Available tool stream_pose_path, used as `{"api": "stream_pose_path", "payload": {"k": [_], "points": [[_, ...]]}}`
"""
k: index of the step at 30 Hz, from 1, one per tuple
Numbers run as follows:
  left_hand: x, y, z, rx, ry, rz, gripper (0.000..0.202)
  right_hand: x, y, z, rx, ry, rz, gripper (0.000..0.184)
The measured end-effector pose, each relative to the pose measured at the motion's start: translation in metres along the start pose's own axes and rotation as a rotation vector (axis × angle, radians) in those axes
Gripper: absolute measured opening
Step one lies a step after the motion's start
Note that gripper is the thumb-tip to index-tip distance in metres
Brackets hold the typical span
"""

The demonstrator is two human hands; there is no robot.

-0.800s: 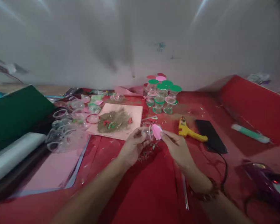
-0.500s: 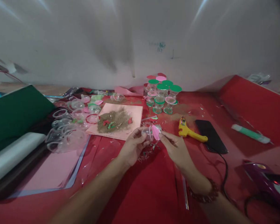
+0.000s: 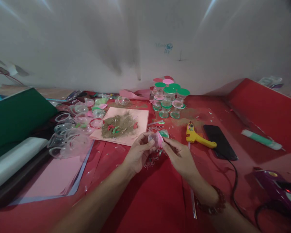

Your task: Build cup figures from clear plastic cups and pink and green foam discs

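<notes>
My left hand (image 3: 141, 150) is closed around a small clear plastic cup (image 3: 153, 139), which lies on its side with its mouth to the right. A pink paper disc (image 3: 160, 139) sits against the cup's rim. My right hand (image 3: 178, 154) pinches this disc at its right edge, pressing it to the cup. Just behind the hands, a small clear cup with a green disc (image 3: 164, 133) rests on the red table. Shavings (image 3: 153, 159) lie below the cup.
Stacked cups with coloured discs (image 3: 169, 97) stand at the back. A yellow glue gun (image 3: 199, 139) and black phone (image 3: 220, 141) lie right. Loose clear cups (image 3: 70, 139) crowd the left, beside brown powder (image 3: 121, 124) on a pink sheet (image 3: 142, 118). Purple device (image 3: 274, 187) at far right.
My right hand has moved slightly left, bringing the pink disc from beside the cup's mouth onto its rim. My left hand has kept hold of the cup.
</notes>
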State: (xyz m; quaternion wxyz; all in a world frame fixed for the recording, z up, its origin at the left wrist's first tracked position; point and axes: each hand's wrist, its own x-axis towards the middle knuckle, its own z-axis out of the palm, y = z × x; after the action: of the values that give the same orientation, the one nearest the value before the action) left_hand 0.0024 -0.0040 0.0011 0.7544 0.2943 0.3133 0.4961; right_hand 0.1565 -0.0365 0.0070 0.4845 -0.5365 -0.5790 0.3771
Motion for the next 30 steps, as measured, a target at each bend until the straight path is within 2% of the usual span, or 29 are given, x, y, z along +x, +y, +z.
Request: {"api": "stream_pose_path", "payload": {"k": [12, 17, 24, 30], "points": [[0.000, 0.002, 0.002, -0.010, 0.016, 0.003, 0.033, 0.000, 0.006, -0.002, -0.045, 0.004, -0.079, 0.033], [-0.001, 0.000, 0.003, 0.010, 0.030, 0.021, 0.034, -0.001, 0.004, -0.001, -0.044, -0.001, -0.118, 0.033], [-0.004, -0.002, 0.005, 0.052, 0.014, 0.054, 0.037, -0.001, -0.002, -0.002, -0.110, 0.055, -0.127, 0.030], [-0.005, 0.001, 0.009, -0.016, -0.004, 0.075, 0.041, -0.004, -0.008, -0.001, -0.184, 0.063, -0.222, 0.026]]}}
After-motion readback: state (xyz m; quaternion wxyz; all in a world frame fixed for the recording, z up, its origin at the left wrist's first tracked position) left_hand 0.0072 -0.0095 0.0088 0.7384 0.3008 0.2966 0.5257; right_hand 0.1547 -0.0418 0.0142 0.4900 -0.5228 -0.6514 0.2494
